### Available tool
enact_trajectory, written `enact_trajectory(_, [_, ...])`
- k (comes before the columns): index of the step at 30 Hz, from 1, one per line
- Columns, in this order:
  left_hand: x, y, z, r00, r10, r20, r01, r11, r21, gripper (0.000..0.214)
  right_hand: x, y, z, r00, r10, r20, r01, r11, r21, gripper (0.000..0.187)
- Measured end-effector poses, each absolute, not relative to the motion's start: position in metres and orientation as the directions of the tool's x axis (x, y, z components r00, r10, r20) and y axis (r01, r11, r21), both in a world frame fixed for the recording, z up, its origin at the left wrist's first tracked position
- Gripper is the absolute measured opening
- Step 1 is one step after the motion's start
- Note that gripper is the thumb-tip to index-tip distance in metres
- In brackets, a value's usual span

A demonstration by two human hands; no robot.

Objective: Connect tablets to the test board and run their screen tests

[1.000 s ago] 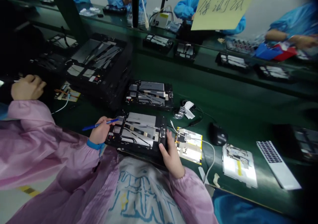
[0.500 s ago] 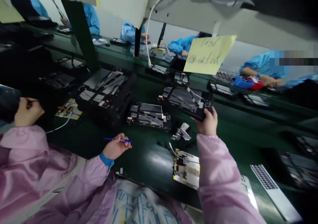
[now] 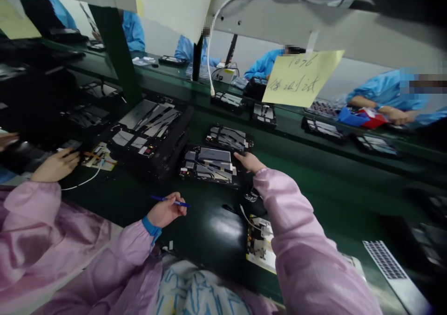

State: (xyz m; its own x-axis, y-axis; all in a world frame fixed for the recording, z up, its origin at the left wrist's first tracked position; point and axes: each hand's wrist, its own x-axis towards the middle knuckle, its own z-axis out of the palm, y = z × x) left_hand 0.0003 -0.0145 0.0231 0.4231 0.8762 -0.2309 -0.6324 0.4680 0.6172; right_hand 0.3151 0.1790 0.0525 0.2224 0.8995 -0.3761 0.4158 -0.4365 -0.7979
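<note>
My left hand (image 3: 165, 212) rests low over the green bench, closed on a blue pen (image 3: 171, 201) that points right. My right hand (image 3: 248, 161) reaches forward in its pink sleeve. Its fingers are stretched out and touch the right edge of an opened tablet (image 3: 209, 163) that lies back-side up. A second opened tablet (image 3: 228, 138) lies just behind it, apart from my hand. Near my right forearm a bare circuit board (image 3: 259, 249) with a white cable lies on the bench.
A stack of black trays (image 3: 150, 131) topped by an opened device stands to the left. A co-worker's hand (image 3: 56, 166) in a pink sleeve works at far left. A yellow note (image 3: 300, 78) hangs above. A grey keypad (image 3: 386, 259) lies at right. People in blue sit beyond the far belt.
My right hand lifted the opened tablet from in front of me, carried it forward and set it down behind the other one. It now touches the nearer tablet. My view tilted up.
</note>
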Motion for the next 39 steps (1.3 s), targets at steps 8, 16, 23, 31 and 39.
enact_trajectory(8, [0.001, -0.009, 0.027, 0.439, 0.868, -0.232, -0.572, 0.469, 0.673, 0.026, 0.294, 0.159, 0.061, 0.097, 0.900, -0.425, 0.175, -0.436, -0.883, 0.034])
enact_trajectory(16, [0.002, -0.007, 0.023, 0.086, 0.982, -0.169, -0.556, 0.188, 0.809, 0.030, 0.288, 0.108, 0.093, 0.110, 0.955, -0.277, -0.223, -0.248, -0.943, 0.017])
enact_trajectory(23, [-0.024, -0.031, 0.018, -0.445, 0.896, 0.013, -0.254, -0.140, 0.957, 0.036, 0.293, -0.008, 0.083, 0.095, 0.950, -0.299, -0.383, -0.242, -0.891, 0.038])
enact_trajectory(31, [-0.034, -0.055, 0.040, -0.178, 0.981, -0.075, 0.107, 0.095, 0.990, 0.028, 0.261, -0.100, 0.023, 0.279, 0.916, -0.287, 0.015, -0.303, -0.953, 0.056])
enact_trajectory(39, [-0.024, -0.057, 0.056, -0.064, 0.992, -0.108, 0.356, 0.124, 0.926, 0.017, 0.240, -0.125, 0.008, 0.035, 0.983, 0.182, 0.764, 0.091, -0.639, 0.071])
